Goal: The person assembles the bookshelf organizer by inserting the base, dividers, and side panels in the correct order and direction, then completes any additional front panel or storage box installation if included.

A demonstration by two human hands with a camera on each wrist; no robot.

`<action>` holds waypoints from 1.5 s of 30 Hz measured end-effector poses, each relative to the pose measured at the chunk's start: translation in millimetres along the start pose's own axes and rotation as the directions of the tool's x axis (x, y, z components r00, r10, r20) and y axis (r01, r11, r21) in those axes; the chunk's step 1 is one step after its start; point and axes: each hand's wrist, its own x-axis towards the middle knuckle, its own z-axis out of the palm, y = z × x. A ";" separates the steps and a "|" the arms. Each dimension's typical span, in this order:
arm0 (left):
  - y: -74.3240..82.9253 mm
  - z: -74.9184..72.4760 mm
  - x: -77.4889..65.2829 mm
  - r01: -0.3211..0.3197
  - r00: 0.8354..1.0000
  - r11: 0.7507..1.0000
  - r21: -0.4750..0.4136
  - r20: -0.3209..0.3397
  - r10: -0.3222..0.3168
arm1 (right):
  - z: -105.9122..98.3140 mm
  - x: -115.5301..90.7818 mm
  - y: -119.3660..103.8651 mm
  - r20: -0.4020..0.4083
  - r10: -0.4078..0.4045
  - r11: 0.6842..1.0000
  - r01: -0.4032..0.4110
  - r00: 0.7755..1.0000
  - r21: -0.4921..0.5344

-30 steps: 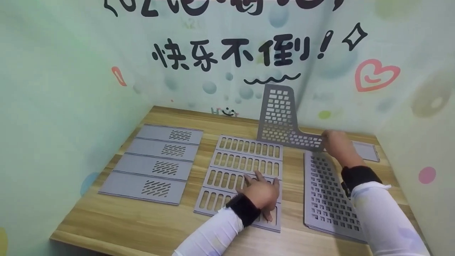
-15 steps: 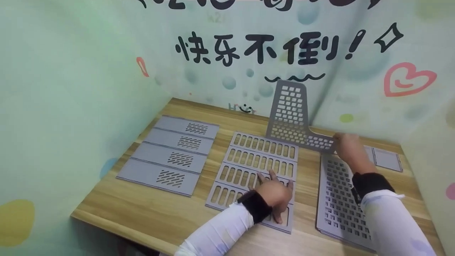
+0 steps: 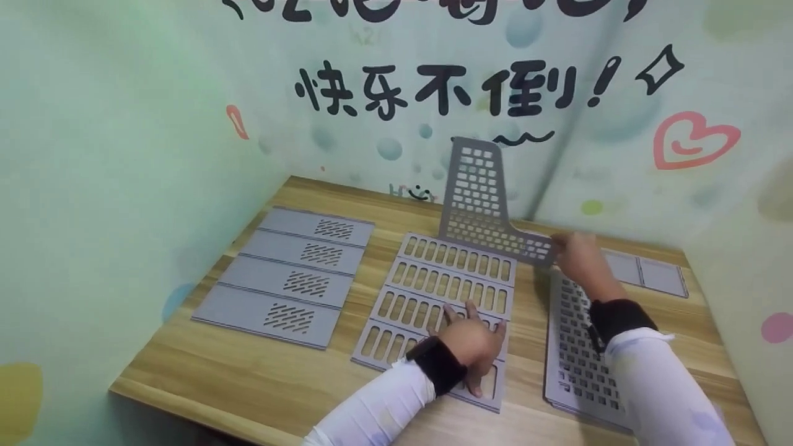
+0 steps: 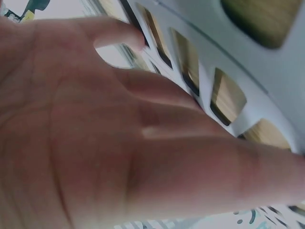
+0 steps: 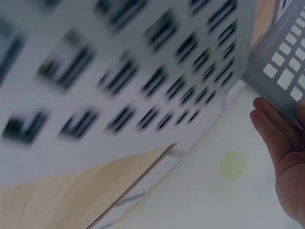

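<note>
My right hand (image 3: 582,257) pinches the end of a grey L-shaped panel (image 3: 480,179) full of small square holes. This panel is held up on edge behind a slotted grey panel (image 3: 455,266), its tall part in front of the wall. In the right wrist view, the fingers (image 5: 271,126) grip the panel's lower edge. My left hand (image 3: 471,341) rests on the near right part of the slotted panel with its fingers spread. In the left wrist view, the palm (image 4: 95,119) faces the camera and the fingers reach the slots.
Grey perforated panels (image 3: 576,365) lie stacked under my right forearm. On the left lie several grey plates (image 3: 248,297) with slanted slots, in a column. Plain grey panels (image 3: 663,277) lie at the back right. The wooden table (image 3: 248,390) stands between printed cloth walls.
My right hand has moved the L-shaped panel a little to the left, over the far edge of the slotted panel. My left hand stays in place. The head view has shifted.
</note>
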 end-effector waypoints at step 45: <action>-4.1 4.9 -8.4 -0.079 0.996 0.997 -0.007 -0.029 0.079 | -43.7 -92.7 -51.4 0.123 -0.010 0.943 -0.032 0.992 0.332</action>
